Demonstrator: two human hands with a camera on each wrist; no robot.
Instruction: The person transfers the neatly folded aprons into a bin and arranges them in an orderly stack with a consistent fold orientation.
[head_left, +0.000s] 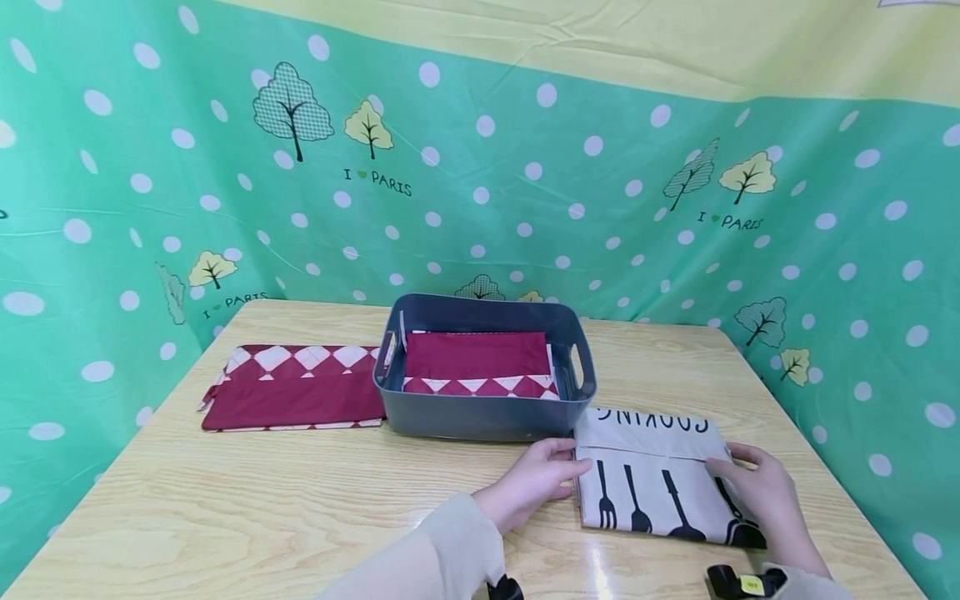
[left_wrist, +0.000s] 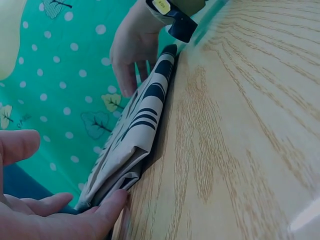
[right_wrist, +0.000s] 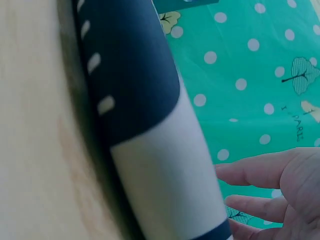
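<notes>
- While both hands flank the cloth, the left hand (head_left: 528, 487) rests at its left edge, fingers nearly straight; in the left wrist view, one fingertip touches the lower folded layers and the thumb stands well apart from them.
- The right hand (head_left: 761, 492) rests at the opposite edge, digits extended and spread rather than curled; whether any finger lies beneath the cloth cannot be told.
- Between the hands lies the folded white utensil-print cloth (head_left: 652, 483), flat on the wood-grain tabletop (head_left: 300, 500), toward its right edge. The word COOKING reads upside down in the head view.
- Step in hand, as judged: positioning both hands at the sides of the folded cloth.
- Next move, as judged: bring the fingers under the bottom layer on both sides and close evenly, because the loose layers at the left end could slip apart.
- Just beyond the cloth's far left corner, the dark blue-grey plastic basket (head_left: 480, 417) stands near the tabletop's far edge, with a folded maroon diamond-print cloth (head_left: 476, 354) inside.
- Left of the basket, a second maroon diamond-print cloth (head_left: 300, 400) lies folded toward the tabletop's far left corner.
- Behind the far edge hangs a green polka-dot curtain (head_left: 487, 250).
</notes>
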